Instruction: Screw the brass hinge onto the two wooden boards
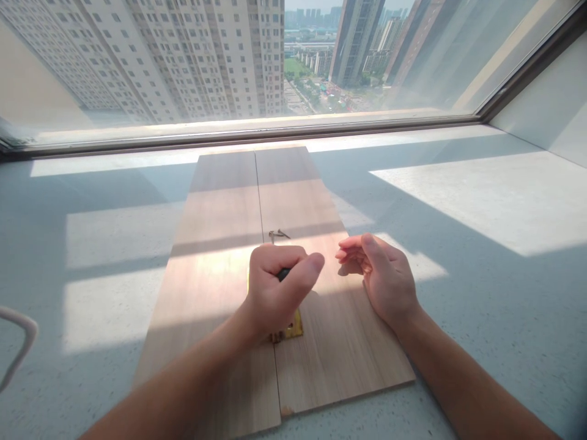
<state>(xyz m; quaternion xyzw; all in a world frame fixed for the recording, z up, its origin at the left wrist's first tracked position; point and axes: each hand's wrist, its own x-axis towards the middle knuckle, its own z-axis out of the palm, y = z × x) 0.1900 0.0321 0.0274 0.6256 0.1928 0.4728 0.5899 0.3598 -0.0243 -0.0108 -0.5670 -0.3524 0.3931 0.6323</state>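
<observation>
Two pale wooden boards [312,208] lie side by side with a narrow seam between them. My left hand [279,287] is a fist above the seam, wrapped around a tool with a black handle end [284,274], seemingly a screwdriver; its shaft is hidden. Under that hand a brass-coloured hinge [293,325] shows in part, lying across the seam. A few small screws [279,234] rest on the boards just beyond the fist. My right hand [385,278] is held loosely curved over the right board's edge, fingers apart from the thumb, with nothing visible in it.
The boards rest on a speckled white window ledge [110,305] striped with sunlight and shadow. A dark-framed window [257,133] runs along the back, with tall buildings outside. At the left edge a white curved cord or tube [28,333] enters the view.
</observation>
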